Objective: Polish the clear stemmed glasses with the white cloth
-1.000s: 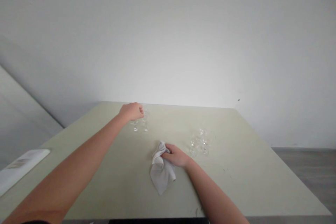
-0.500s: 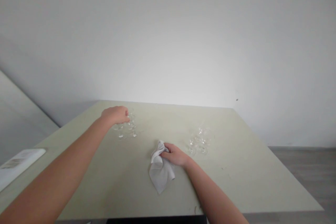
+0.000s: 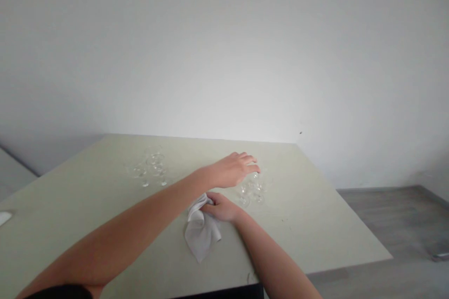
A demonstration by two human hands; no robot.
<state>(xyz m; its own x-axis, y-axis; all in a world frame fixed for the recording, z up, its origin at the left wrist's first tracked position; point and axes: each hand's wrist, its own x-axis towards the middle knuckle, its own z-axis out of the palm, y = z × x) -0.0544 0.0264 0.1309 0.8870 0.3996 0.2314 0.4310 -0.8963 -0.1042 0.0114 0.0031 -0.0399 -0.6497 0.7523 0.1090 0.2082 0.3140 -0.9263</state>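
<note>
My left hand [image 3: 236, 169] reaches across to the right, its fingers apart, over the near side of a group of clear stemmed glasses [image 3: 257, 188]. Whether its fingertips touch a glass I cannot tell. My right hand [image 3: 221, 207] grips a white cloth [image 3: 201, 233] that hangs down in folds over the table in front of me. On the left part of the table stands a second group of clear stemmed glasses [image 3: 154, 166], apart from both hands.
Everything stands on a pale green table [image 3: 147, 224] set against a white wall [image 3: 224, 56]. At the far left edge a white object [image 3: 4, 217] shows in part. Grey flooring [image 3: 382, 215] lies beyond the table's right side.
My left hand has left the left group of glasses and swung right to the other group, its fingers now spread. The right hand keeps the cloth. The view has turned to the right.
</note>
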